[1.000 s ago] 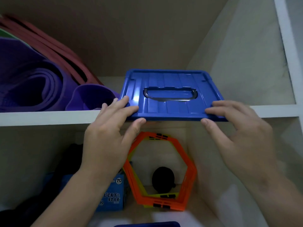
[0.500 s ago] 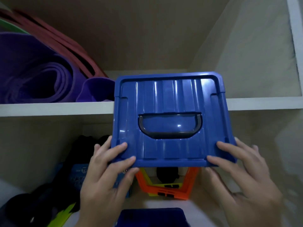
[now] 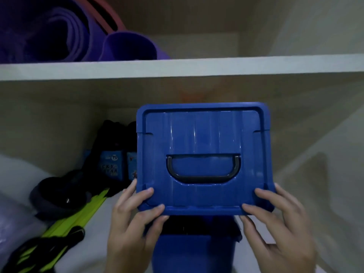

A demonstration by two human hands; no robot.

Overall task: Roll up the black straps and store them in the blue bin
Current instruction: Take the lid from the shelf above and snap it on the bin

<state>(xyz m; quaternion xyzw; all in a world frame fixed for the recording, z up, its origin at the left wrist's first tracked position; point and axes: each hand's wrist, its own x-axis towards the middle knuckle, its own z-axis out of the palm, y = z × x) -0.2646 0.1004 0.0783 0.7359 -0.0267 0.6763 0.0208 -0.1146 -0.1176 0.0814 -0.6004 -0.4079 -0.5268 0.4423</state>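
The blue bin (image 3: 194, 253) stands at the near edge of the lower shelf (image 3: 110, 233), low in the middle of the view, and only its front wall and part of its rim show. Dark material, seemingly the black straps (image 3: 199, 225), fills its open top, with a ragged bit hanging over the rim at the right; how they are rolled cannot be told. Directly above the bin a blue lid (image 3: 202, 158) is held flat-side toward the camera, its far edge tilted up and its dark handle (image 3: 203, 170) recessed in the middle. The left hand (image 3: 134, 219) has its grip closed on the lid's near left corner, fingers curled over the top face and thumb under the near edge. The right hand (image 3: 279, 219) has its grip closed on the near right corner in the same way.

On the lower shelf to the left lie a heap of black gear (image 3: 59, 194) and neon yellow-green pieces (image 3: 78, 215) running toward the near left corner. Behind them, near the back of the shelf, stands a blue box (image 3: 112, 166) with printed lettering, just beside the lid's left edge. The upper shelf (image 3: 177, 67) crosses the view above, carrying rolled purple mats (image 3: 59, 32) at its left end, with a reddish mat (image 3: 106, 14) leaning behind them.
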